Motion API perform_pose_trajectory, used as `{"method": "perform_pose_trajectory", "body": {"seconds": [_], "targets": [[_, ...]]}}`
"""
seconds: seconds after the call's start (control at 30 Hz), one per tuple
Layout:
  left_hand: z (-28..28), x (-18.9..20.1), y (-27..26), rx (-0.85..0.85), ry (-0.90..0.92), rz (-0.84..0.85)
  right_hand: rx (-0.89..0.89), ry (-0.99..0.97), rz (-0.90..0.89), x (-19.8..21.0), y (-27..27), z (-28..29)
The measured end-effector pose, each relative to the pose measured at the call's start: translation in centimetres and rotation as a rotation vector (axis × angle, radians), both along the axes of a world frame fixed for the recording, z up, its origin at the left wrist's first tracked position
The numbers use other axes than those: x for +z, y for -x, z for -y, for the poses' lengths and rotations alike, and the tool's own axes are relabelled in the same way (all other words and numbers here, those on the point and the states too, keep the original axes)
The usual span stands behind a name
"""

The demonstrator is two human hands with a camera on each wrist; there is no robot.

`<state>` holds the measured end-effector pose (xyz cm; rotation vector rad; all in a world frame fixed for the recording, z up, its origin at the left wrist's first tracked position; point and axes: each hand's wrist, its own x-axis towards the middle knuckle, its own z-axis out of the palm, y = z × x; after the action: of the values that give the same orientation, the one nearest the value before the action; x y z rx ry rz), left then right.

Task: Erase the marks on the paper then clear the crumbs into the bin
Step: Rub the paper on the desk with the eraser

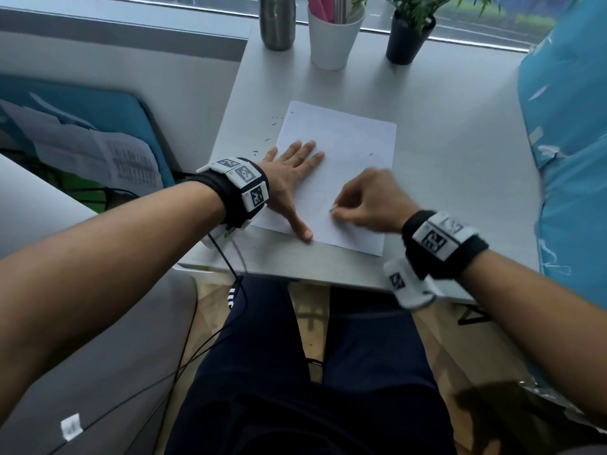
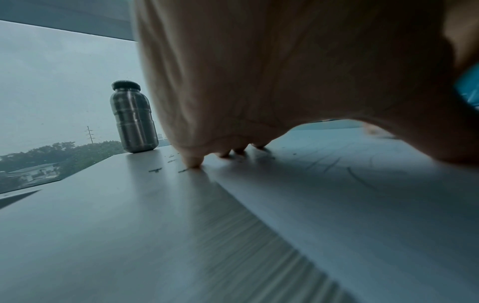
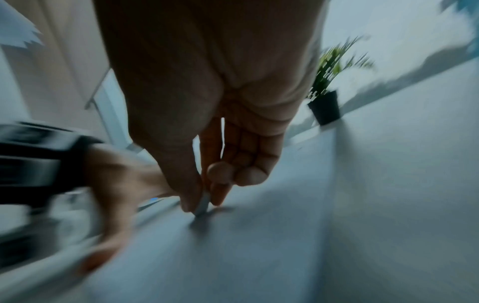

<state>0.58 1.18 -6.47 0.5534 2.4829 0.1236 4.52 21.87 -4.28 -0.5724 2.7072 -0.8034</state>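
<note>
Dark trouser legs (image 1: 295, 372) nearest, then both forearms reaching onto a pale grey desk (image 1: 460, 178). Left hand (image 1: 289, 178) spread flat, fingers straight and slightly apart, pressing down the near-left part of a white rectangular sheet of paper (image 1: 354, 149). Right hand (image 1: 371, 205) curled, thumb and fingertips (image 3: 220, 194) clamped on a small pale flat eraser (image 3: 203, 205) — lower edge touching the sheet, just right of the left thumb. Blurred in the right wrist view, so probably mid-stroke. Faint pencil marks (image 2: 357, 178) left on the page; dark eraser crumbs (image 1: 272, 126) scattered on the desk beyond the sheet's left edge.

Risks, as a judgement: hard rubbing near the unpinned right side could wrinkle or tear the sheet; a slack left palm could let it slide; a wide stroke could flick crumbs off the desk. No bin in view.
</note>
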Motion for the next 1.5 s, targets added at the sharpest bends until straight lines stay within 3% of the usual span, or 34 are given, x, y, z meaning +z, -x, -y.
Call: {"method": "perform_pose_trajectory", "body": {"seconds": [0.07,0.1,0.2,0.23,0.37,0.5,0.63,0.77,0.93,1.07,1.2,1.33,1.43,1.5], "targets": [[-0.1,0.0,0.0,0.011,-0.010,0.007,-0.134,0.014,-0.032,0.2,1.4,-1.0],[-0.1,0.0,0.0,0.012,-0.011,0.008,-0.119,0.019,-0.039,0.0,1.2,-0.8],[0.0,-0.2,0.1,-0.002,-0.004,0.001,0.127,0.012,0.016,-0.1,-1.7,1.3],[0.0,-0.1,0.1,-0.005,-0.001,-0.002,0.135,0.010,0.016,0.0,-1.3,1.4],[-0.1,0.1,-0.1,0.004,-0.007,0.007,-0.114,0.029,-0.079,0.1,2.3,0.6],[0.0,-0.1,0.1,-0.006,0.004,0.002,0.156,-0.003,-0.014,-0.2,-1.0,2.5],[-0.1,0.1,-0.1,0.003,-0.004,0.010,-0.074,0.003,-0.064,0.2,2.1,1.3],[0.1,-0.2,0.1,-0.018,0.007,-0.003,0.172,-0.014,-0.021,0.0,-1.5,3.3],[-0.1,0.0,-0.3,0.005,-0.003,0.003,-0.059,-0.010,-0.079,0.3,2.0,1.8],[0.0,-0.3,-0.1,-0.012,0.002,-0.003,0.156,-0.021,-0.022,0.0,-0.9,3.4],[0.0,-0.1,-0.2,0.002,-0.013,0.004,-0.069,-0.010,-0.069,0.3,2.3,2.1],[0.1,-0.5,0.0,-0.029,0.003,-0.003,0.167,-0.002,0.002,-0.2,-1.0,3.9],[0.0,-0.2,-0.2,-0.015,-0.003,0.006,-0.037,0.001,-0.024,0.5,2.1,2.2],[0.0,-0.1,-0.2,-0.007,-0.008,0.011,-0.052,0.009,-0.051,0.3,1.9,2.5]]}}
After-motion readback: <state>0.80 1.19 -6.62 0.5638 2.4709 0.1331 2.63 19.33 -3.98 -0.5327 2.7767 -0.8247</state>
